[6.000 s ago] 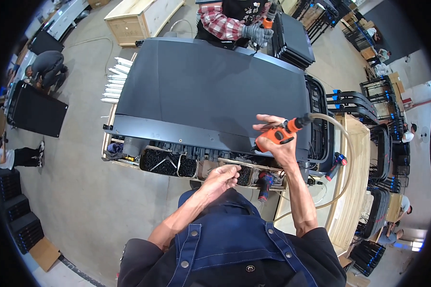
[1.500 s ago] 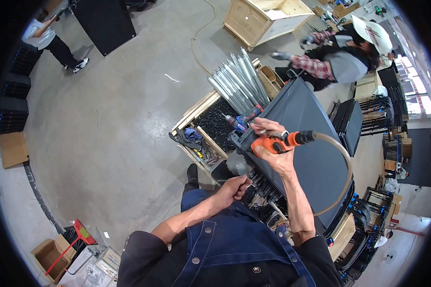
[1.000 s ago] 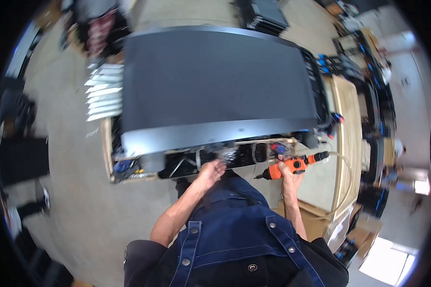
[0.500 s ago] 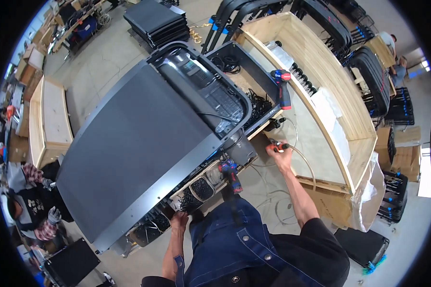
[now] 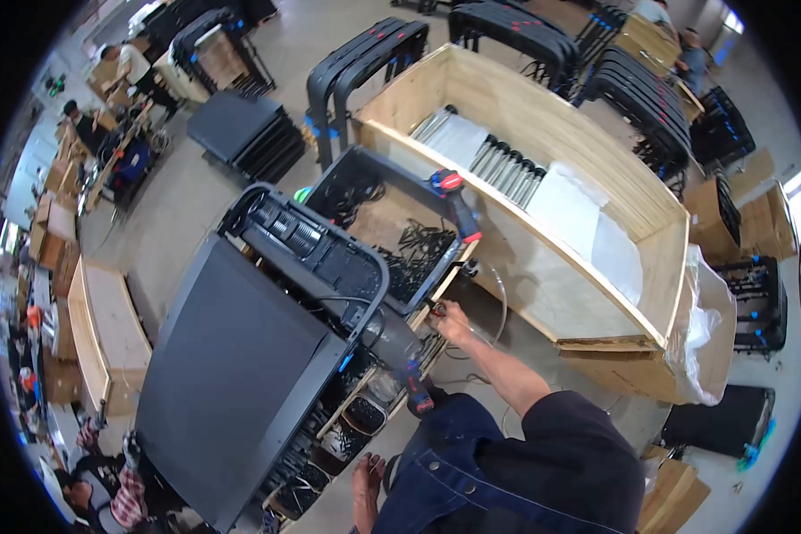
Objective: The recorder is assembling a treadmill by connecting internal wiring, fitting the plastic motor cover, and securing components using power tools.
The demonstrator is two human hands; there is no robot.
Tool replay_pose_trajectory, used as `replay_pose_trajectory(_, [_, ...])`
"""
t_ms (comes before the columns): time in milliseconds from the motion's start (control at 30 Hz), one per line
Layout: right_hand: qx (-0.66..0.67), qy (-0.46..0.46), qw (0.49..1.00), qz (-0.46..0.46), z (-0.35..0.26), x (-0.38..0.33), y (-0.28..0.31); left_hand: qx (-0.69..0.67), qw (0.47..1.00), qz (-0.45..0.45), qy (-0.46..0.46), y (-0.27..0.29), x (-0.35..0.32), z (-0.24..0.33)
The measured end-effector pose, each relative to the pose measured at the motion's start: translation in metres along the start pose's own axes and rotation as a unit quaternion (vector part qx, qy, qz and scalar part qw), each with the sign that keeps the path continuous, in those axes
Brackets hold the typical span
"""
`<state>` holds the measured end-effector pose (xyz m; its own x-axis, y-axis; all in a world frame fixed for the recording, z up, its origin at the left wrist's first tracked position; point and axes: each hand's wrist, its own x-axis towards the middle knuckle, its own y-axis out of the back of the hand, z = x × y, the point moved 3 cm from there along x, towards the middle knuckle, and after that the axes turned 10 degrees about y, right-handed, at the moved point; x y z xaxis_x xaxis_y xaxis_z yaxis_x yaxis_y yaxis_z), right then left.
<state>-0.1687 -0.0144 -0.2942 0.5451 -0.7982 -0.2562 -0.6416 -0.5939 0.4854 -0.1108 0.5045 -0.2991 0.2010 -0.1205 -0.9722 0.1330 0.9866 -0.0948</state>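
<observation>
My right hand (image 5: 454, 324) is closed on a red-and-black air tool (image 5: 438, 310) at the tray's near corner. A clear hose runs beside it, and the fingers hide most of the tool. My left hand (image 5: 368, 481) is low, beside bins of small black screws (image 5: 365, 415), its fingers curled; what they hold, if anything, I cannot make out. A large dark panel (image 5: 231, 365) lies left of both hands, with a black moulded frame (image 5: 387, 276) at its far end. One blue-and-red power driver (image 5: 416, 390) hangs by the bins.
Another driver (image 5: 457, 206) rests on the rim of a black tray (image 5: 329, 182) holding black bolts and cables. Right of it stands a long wooden crate (image 5: 614, 311) with metal rollers. A co-worker (image 5: 107, 489) in gloves is at the panel's lower left. Hoses trail on the floor.
My view has shifted, so more of the tray and crate shows. My right hand has brought the air tool to the tray's edge. My left hand has drawn back from the bins.
</observation>
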Motion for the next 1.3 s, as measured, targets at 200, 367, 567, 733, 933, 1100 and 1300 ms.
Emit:
replay_pose_trajectory(200, [0.117, 0.037, 0.955, -0.269, 0.002, -0.075, 0.087, 0.236, 0.964, -0.114, -0.05, -0.153, 0.001, 0.028])
replay_pose_trajectory(367, [0.278, 0.03, 0.952, -0.121, -0.093, -0.025, 0.255, 0.315, 0.93, -0.143, -0.121, -0.248, -0.091, 0.051])
replay_pose_trajectory(567, [0.502, -0.023, 0.861, 0.074, -0.015, 0.178, 0.37, 0.411, 0.847, -0.311, -0.131, -0.499, -0.189, 0.097])
replay_pose_trajectory(733, [0.613, -0.207, 0.758, 0.077, 0.127, 0.344, 0.335, 0.435, 0.732, -0.23, -0.471, -0.79, -0.157, 0.203])
replay_pose_trajectory(933, [0.497, -0.258, 0.823, -0.092, 0.075, 0.487, 0.235, 0.59, 0.368, -0.052, -0.717, -0.944, 0.008, 0.303])
replay_pose_trajectory(1100, [0.302, -0.159, 0.94, 0.008, 0.145, 0.66, 0.194, 0.661, 0.42, -0.047, -0.62, -0.975, 0.038, 0.288])
replay_pose_trajectory(1300, [0.11, -0.176, 0.976, 0.063, 0.18, 0.793, 0.139, 0.654, 0.447, -0.044, -0.608, -0.981, 0.036, 0.304])
